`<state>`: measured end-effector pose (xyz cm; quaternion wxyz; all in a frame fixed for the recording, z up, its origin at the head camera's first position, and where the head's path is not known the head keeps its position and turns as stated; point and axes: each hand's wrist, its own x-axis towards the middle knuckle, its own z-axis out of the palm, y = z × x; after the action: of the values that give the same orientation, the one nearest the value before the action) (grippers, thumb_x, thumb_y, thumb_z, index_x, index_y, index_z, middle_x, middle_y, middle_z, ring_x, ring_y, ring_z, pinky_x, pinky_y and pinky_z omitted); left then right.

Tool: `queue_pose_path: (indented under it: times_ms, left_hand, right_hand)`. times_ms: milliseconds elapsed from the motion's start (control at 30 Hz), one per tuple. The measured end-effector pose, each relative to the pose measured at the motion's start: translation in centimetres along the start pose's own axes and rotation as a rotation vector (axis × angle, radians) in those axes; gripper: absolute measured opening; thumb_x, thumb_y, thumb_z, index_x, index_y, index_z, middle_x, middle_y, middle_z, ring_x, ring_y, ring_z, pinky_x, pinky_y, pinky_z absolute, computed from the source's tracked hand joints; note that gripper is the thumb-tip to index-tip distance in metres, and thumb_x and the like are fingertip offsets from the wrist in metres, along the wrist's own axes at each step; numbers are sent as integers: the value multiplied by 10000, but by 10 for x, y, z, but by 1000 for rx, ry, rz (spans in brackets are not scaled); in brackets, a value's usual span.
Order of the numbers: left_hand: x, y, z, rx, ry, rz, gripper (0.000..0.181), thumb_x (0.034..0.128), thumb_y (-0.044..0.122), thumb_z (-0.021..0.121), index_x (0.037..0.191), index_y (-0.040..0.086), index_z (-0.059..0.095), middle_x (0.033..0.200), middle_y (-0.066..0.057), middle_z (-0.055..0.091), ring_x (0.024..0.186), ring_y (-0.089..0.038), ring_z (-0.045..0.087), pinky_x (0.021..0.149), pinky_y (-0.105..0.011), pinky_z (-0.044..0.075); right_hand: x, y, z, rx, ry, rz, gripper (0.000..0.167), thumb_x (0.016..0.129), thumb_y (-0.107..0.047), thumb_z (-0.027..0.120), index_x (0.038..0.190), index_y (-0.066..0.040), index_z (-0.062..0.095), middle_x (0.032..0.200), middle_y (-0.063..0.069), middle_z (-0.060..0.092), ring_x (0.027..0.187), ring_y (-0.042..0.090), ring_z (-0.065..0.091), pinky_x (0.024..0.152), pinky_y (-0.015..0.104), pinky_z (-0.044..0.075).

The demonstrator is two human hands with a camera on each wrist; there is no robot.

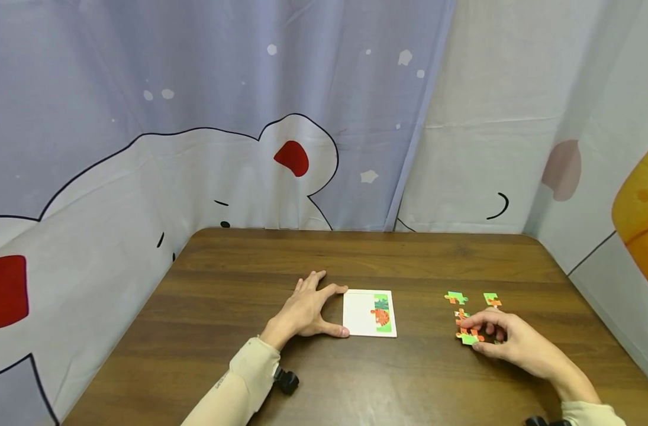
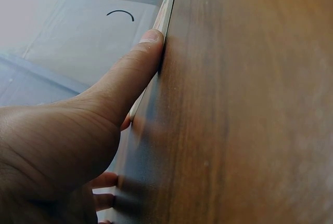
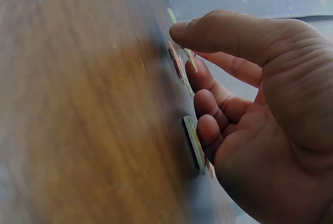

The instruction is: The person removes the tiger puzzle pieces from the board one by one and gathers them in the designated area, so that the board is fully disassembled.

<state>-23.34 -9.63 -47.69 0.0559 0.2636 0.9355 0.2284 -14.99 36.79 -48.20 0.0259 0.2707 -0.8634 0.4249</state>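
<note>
In the head view, a square white puzzle board [image 1: 358,313] lies mid-table, its right side filled with green and orange pieces. My left hand [image 1: 305,310] spreads over its left side and holds it, thumb and index finger at the two left corners. To the right, my right hand [image 1: 507,340] pinches a green and orange puzzle piece [image 1: 468,339] between thumb and index finger. In the right wrist view the other fingers of that hand curl beside another puzzle piece [image 3: 192,143] on the table.
Beyond my right hand lie loose pieces: a green and orange piece [image 1: 457,297], a smaller corner-like piece [image 1: 491,299] and an orange one [image 1: 460,313]. The brown wooden table [image 1: 238,260] ends at a printed curtain [image 1: 366,118] behind.
</note>
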Motion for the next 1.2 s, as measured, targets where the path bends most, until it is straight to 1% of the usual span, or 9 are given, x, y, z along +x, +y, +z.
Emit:
queue_pose_path:
  times_ms: [167, 233, 467, 700, 1000, 1200]
  left_hand:
    - [1, 0, 0, 2, 7, 7, 951, 785, 625, 980, 1597, 304, 602, 1797, -266, 256, 1686, -525, 165, 1376, -668, 127]
    - [1, 0, 0, 2, 9, 9, 949, 785, 624, 981, 1595, 304, 605, 1796, -270, 256, 1683, -532, 167, 1374, -673, 129]
    - [0, -1, 0, 0, 8, 9, 952, 786, 625, 980, 1597, 297, 603, 1793, -278, 258, 1681, -537, 170, 1371, -679, 134]
    - [0, 0, -1, 6, 5, 6, 955, 785, 632, 977, 1600, 306, 600, 1795, -271, 258, 1684, -530, 166, 1372, -677, 133]
    - [0, 0, -1, 3, 6, 8, 955, 786, 632, 976, 1599, 302, 601, 1794, -274, 261, 1684, -528, 168, 1373, -676, 131]
    - [0, -1, 1, -2, 3, 6, 959, 785, 636, 975, 1602, 304, 598, 1797, -271, 255, 1686, -525, 164, 1376, -667, 128]
  right_hand:
    - [0, -1, -1, -15, -6, 15, 386, 923, -23, 887, 1281, -139, 803, 1073, -9, 783, 834, 187, 581, 654, 304, 472]
    - [0, -1, -1, -23, -9, 6, 383, 927, -24, 884, 1284, -135, 800, 1082, -4, 785, 842, 182, 581, 658, 307, 470]
    - [1, -1, 0, -22, -6, -9, 378, 933, -23, 881, 1286, -128, 795, 1097, 1, 796, 872, 172, 583, 658, 314, 471]
    - [1, -1, 0, -27, 12, 8, 367, 938, -33, 879, 1280, -139, 795, 1097, -3, 800, 901, 156, 596, 668, 290, 482]
    - [2, -1, 1, -22, 62, -4, 367, 936, 3, 869, 1277, -105, 787, 1155, 25, 820, 913, 158, 592, 675, 310, 472]
    - [3, -1, 0, -13, 72, -10, 374, 940, 30, 853, 1293, -60, 768, 1151, 52, 814, 925, 161, 609, 683, 283, 491]
